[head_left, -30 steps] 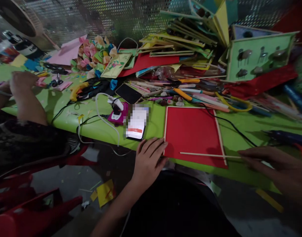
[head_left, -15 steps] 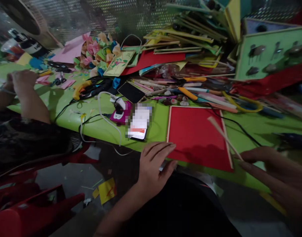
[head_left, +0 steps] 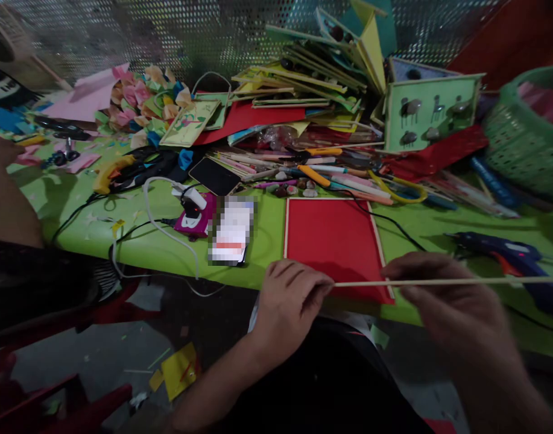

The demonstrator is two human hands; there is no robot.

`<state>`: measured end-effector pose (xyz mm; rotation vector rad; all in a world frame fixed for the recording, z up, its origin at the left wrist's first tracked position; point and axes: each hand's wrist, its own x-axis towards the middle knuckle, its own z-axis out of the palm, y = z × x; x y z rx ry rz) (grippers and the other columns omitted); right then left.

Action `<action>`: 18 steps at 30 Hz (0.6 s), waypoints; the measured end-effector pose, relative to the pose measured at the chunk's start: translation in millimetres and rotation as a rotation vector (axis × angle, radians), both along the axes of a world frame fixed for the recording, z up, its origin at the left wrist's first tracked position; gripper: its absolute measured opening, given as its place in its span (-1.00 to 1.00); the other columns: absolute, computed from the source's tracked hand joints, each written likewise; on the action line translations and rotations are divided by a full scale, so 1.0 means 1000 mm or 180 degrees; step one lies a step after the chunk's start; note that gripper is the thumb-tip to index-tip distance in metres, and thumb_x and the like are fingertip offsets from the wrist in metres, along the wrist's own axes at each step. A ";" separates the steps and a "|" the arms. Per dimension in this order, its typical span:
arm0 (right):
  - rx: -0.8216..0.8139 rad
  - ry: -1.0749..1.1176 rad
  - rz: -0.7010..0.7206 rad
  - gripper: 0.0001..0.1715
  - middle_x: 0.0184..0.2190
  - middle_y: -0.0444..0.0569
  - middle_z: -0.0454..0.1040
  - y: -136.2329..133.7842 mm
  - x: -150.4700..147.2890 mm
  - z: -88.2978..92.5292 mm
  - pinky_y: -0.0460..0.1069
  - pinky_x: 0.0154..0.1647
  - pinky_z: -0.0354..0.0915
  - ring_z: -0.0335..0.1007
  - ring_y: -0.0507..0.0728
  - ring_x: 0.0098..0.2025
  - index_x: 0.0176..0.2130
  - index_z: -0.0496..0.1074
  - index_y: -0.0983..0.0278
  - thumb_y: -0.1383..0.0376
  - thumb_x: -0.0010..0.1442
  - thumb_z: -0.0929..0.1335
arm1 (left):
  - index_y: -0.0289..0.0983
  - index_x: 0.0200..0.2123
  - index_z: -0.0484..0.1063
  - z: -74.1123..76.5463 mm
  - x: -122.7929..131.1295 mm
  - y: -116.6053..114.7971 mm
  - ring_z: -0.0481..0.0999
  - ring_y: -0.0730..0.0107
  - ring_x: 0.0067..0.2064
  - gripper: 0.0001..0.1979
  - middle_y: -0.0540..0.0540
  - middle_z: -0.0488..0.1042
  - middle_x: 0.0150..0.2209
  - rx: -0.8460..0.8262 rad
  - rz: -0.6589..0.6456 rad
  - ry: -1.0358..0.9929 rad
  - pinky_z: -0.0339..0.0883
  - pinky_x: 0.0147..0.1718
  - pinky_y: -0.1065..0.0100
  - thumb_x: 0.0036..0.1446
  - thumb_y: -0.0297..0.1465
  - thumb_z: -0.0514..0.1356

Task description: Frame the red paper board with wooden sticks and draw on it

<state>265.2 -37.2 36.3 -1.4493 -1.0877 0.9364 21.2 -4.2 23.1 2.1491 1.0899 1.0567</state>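
Note:
A thin wooden stick [head_left: 443,281] is held level across the near edge of a red card [head_left: 330,238] that has sticks along its left and right sides. My left hand [head_left: 290,301] pinches the stick's left end, fingers closed. My right hand [head_left: 457,307] grips the stick near its middle, fingers curled over it; the stick runs on past it to the right. The red card lies flat on the green table [head_left: 439,226].
A blue glue gun [head_left: 502,253] lies right of the card. A phone [head_left: 231,232] and a pink charger [head_left: 192,220] sit left of it. Pens, scissors and stacked paper crafts [head_left: 312,78] crowd the back. A green basket [head_left: 524,132] stands far right. Another person's arm [head_left: 5,193] rests at left.
The stick has swung from pointing across the card to lying level along its near edge. My left hand left the card's corner and took the stick's left end. The camera shifted right.

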 end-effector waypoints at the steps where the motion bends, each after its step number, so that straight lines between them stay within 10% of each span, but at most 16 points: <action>1: 0.0210 0.0075 -0.0363 -0.66 -0.27 -0.07 0.62 0.001 0.007 0.004 0.02 -0.27 0.43 0.54 0.15 -0.26 -0.17 0.63 0.08 0.18 0.00 0.60 | -0.20 -0.20 0.54 0.000 -0.006 0.002 0.53 0.30 -0.21 -0.88 -0.02 0.63 -0.29 0.0061 0.0099 0.0077 0.30 -0.15 0.20 0.44 -0.40 0.20; 5: 0.0594 -0.0437 -0.1130 -0.69 -0.28 -0.07 0.59 0.000 0.031 0.017 0.05 -0.22 0.39 0.50 0.17 -0.24 -0.26 0.64 0.13 0.20 -0.08 0.61 | -0.21 -0.21 0.52 -0.002 -0.021 0.008 0.51 0.30 -0.20 -0.88 0.00 0.61 -0.29 0.0202 0.0252 0.0310 0.27 -0.15 0.20 0.43 -0.42 0.20; 10: 0.0425 -0.2437 0.0042 -0.82 -0.35 -0.12 0.65 -0.007 0.053 0.014 0.07 -0.17 0.41 0.56 0.16 -0.29 -0.33 0.65 0.06 0.05 0.18 0.50 | -0.20 -0.22 0.52 -0.008 -0.021 0.009 0.52 0.31 -0.21 -0.88 0.02 0.62 -0.30 0.0242 0.0208 0.0410 0.25 -0.15 0.21 0.43 -0.43 0.21; 18: 0.0476 -0.2986 0.0881 -0.54 -0.33 -0.12 0.69 -0.016 0.081 -0.019 0.05 -0.22 0.50 0.63 0.15 -0.28 -0.29 0.69 -0.05 -0.19 0.30 0.32 | -0.21 -0.13 0.55 -0.012 -0.028 0.006 0.56 0.28 -0.15 -0.91 -0.03 0.65 -0.24 0.0217 0.0241 0.0389 0.35 -0.10 0.21 0.42 -0.41 0.22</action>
